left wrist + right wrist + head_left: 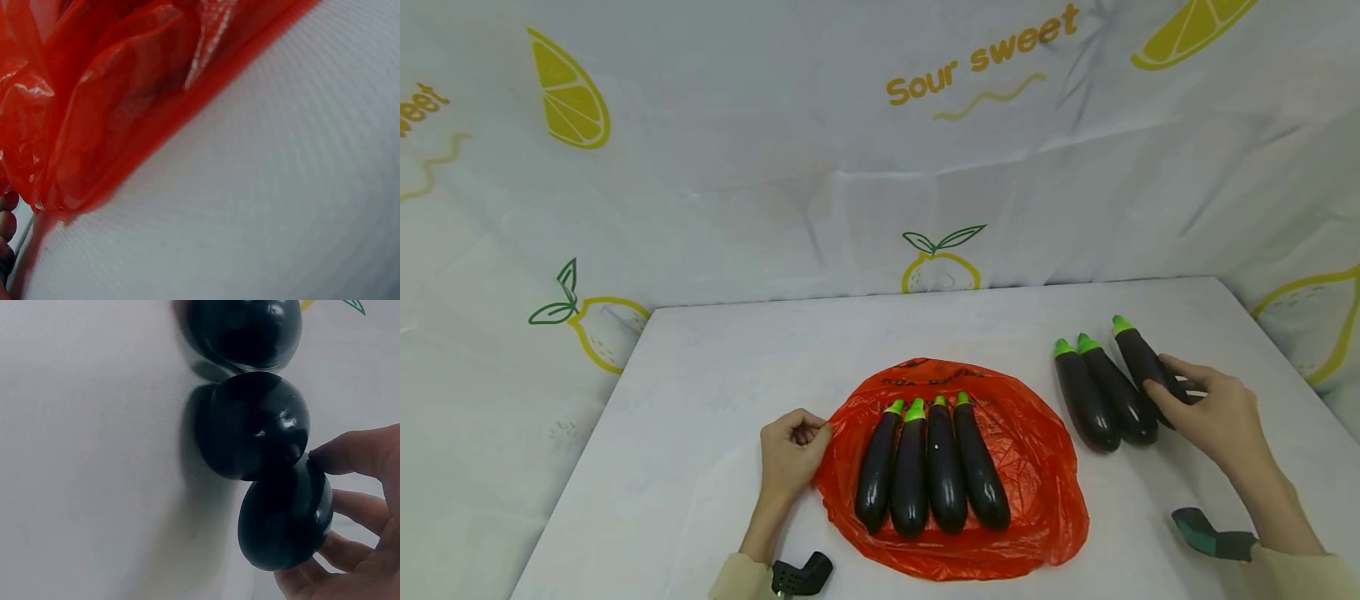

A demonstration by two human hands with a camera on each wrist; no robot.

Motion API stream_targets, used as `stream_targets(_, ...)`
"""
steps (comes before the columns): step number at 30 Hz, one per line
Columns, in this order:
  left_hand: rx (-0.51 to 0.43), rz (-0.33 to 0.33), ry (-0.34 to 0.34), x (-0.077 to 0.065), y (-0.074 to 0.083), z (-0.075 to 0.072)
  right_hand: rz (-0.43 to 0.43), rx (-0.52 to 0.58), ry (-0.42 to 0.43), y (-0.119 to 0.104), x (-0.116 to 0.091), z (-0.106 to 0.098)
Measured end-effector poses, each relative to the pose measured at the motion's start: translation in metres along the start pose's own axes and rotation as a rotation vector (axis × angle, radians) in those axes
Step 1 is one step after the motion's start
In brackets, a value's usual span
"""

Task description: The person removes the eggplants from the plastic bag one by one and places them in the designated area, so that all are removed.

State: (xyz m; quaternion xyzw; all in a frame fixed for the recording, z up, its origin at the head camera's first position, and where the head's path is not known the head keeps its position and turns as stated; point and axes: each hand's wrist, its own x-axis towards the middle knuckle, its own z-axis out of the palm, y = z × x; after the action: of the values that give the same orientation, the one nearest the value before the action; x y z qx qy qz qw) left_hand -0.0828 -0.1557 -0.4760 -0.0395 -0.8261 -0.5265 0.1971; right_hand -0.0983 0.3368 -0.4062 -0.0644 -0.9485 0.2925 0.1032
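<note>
A red plastic bag (1037, 467) lies spread on the table, with several dark eggplants (946, 467) side by side on it, green caps toward the back. My left hand (793, 454) pinches the bag's left edge between thumb and curled fingers; the left wrist view shows the crumpled red plastic (125, 106) near the fingertips. At the right, my right hand (1213, 412) grips the rightmost eggplant (1138, 358) around its thick end. In the right wrist view that eggplant (284, 515) sits between thumb and fingers, right against the middle eggplant (259, 425). A third eggplant (1084, 400) lies left of these.
The white table (715, 375) meets a pale lemon-print cloth (737, 167) at its back edge. Black wrist-camera mounts (805, 575) stick out inward from both sleeves.
</note>
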Motion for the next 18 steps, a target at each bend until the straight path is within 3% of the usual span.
stream_targets(18,-0.02,-0.014,0.007,-0.0011,0.0005,0.0014,0.016,-0.037,-0.07,0.0102,-0.0027,0.0091)
